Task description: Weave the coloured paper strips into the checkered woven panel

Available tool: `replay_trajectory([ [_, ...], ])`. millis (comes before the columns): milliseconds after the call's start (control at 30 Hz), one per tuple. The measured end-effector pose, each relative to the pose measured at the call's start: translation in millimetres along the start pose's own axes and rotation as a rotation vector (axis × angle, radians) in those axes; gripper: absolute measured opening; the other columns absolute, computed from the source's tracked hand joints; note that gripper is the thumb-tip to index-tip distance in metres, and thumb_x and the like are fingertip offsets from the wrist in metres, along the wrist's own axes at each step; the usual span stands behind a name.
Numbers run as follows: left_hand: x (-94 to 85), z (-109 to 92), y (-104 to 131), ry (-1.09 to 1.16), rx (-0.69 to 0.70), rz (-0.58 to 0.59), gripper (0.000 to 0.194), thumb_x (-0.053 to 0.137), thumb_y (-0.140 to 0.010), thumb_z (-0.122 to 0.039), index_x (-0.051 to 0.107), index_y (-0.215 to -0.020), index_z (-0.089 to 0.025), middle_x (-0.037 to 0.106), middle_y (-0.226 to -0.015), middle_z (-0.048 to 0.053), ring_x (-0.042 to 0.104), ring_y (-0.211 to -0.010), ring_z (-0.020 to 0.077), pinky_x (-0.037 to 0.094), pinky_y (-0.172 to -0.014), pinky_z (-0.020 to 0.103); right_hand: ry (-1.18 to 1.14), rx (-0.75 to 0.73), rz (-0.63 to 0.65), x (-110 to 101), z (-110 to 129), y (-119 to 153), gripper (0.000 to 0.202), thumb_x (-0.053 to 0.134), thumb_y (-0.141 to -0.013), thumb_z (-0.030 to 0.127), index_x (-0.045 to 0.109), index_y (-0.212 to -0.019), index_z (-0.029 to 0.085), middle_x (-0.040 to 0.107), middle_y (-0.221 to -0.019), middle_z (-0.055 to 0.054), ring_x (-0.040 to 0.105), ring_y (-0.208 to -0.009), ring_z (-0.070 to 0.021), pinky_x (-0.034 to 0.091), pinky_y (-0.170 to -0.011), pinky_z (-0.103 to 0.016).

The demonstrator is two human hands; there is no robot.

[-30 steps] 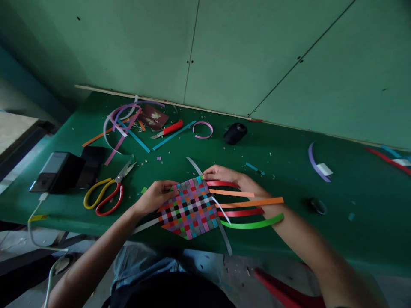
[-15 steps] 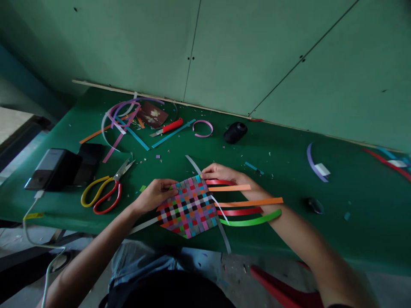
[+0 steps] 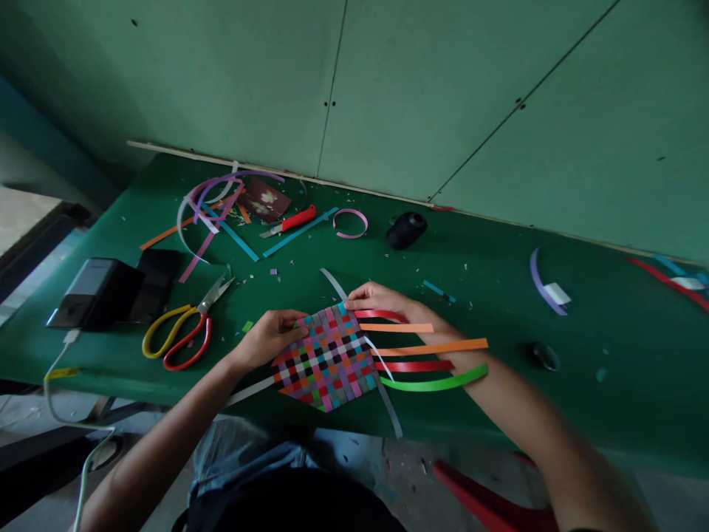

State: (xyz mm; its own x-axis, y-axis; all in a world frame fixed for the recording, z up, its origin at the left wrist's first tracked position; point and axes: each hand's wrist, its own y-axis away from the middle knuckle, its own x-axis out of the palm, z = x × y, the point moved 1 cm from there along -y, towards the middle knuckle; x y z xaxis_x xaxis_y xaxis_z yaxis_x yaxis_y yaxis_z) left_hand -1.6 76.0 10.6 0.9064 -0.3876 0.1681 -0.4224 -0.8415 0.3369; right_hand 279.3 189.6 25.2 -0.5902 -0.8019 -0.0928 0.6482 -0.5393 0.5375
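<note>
A woven mat of many-coloured strips [image 3: 328, 362] lies at the front edge of the green table, tilted like a diamond. My left hand [image 3: 269, 338] pinches its upper left edge between thumb and fingers. At the top corner, my right hand [image 3: 374, 297] grips the mat with its fingertips. Loose ends stick out to the right: red, orange and a green strip [image 3: 437, 381], some passing over or beside my right forearm. Grey-white ends extend from the top, the lower left and the lower right.
Scissors [image 3: 204, 310] with yellow and red handles lie left of the mat, near a black box [image 3: 97, 294]. Behind are a red cutter [image 3: 299, 219], loose strips [image 3: 238, 240], a pink ring [image 3: 350, 223] and a dark spool-like object [image 3: 406, 230]. Scraps dot the table [image 3: 498, 295].
</note>
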Motion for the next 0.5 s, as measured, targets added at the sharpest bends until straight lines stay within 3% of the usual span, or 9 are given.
replay_trajectory([
  [167,0.4,-0.8,0.6,0.022,-0.009,-0.017,0.049,0.079,-0.086,-0.05,0.075,-0.123,-0.018,0.082,-0.108,0.007,0.078,-0.099,0.0264,0.063,-0.09,0.038,-0.039,0.012,0.063,-2.1,-1.0,0.8,0.041,0.07,-0.094,0.058,0.073,-0.085,0.019,0.065,-0.071,-0.001,0.047,-0.059,-0.0122,0.038,-0.057,-0.029],
  [500,0.7,3.7,-0.2,-0.013,-0.051,-0.047,0.053,0.08,-0.082,-0.051,0.075,-0.122,-0.017,0.082,-0.105,0.008,0.077,-0.099,0.0273,0.062,-0.088,0.038,0.087,-0.069,0.007,1.2,6.6,2.3,0.032,0.073,-0.092,0.05,0.075,-0.081,0.02,0.066,-0.071,-0.002,0.046,-0.06,-0.0132,0.037,-0.056,-0.03],
])
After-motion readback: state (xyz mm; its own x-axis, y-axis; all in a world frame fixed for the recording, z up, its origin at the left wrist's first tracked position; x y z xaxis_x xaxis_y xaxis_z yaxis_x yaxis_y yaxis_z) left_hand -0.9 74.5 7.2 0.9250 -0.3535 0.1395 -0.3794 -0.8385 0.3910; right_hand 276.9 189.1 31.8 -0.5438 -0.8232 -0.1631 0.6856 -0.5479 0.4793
